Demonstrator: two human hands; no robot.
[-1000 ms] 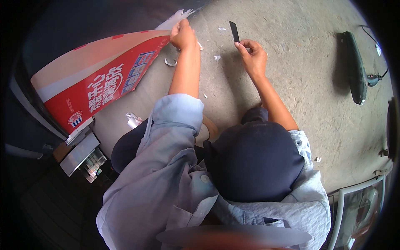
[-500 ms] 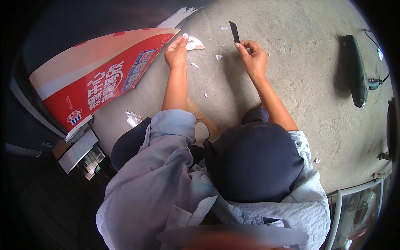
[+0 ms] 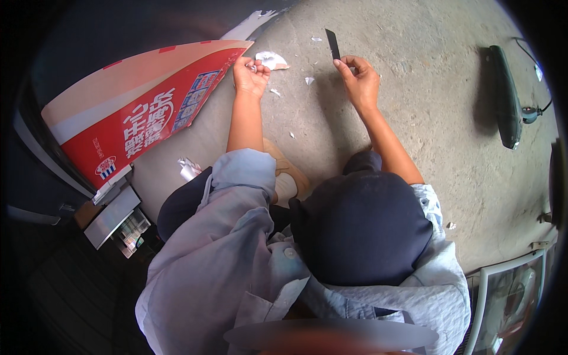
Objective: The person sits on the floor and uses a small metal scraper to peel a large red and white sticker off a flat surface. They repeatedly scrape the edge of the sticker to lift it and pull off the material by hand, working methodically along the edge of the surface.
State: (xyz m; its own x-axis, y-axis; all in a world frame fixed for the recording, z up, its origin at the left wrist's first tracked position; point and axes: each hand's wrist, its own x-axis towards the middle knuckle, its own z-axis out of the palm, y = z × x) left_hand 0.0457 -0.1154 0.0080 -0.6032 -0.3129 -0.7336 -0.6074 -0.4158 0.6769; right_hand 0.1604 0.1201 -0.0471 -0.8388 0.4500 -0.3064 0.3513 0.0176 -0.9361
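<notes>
My left hand [image 3: 251,76] hovers over the concrete floor beside the corner of a red and cream cardboard panel [image 3: 148,112]. Its fingers are curled around a small pale scrap. A larger torn white scrap [image 3: 272,59] lies on the floor just beyond the fingertips. My right hand [image 3: 358,80] pinches a thin dark blade [image 3: 333,44] that points up and away from me. Both forearms reach out over my dark-clad knees.
Small white flakes [image 3: 309,80] dot the concrete between my hands. A long dark tool [image 3: 506,97] with a cable lies at the right. A crumpled paper [image 3: 188,168] and small boxes [image 3: 112,220] sit at the left, and a white frame [image 3: 509,296] stands at the lower right.
My left hand left the panel's upper edge, slid right to the white scrap, then drew back a little with fingers curled. The right hand and blade stayed put.
</notes>
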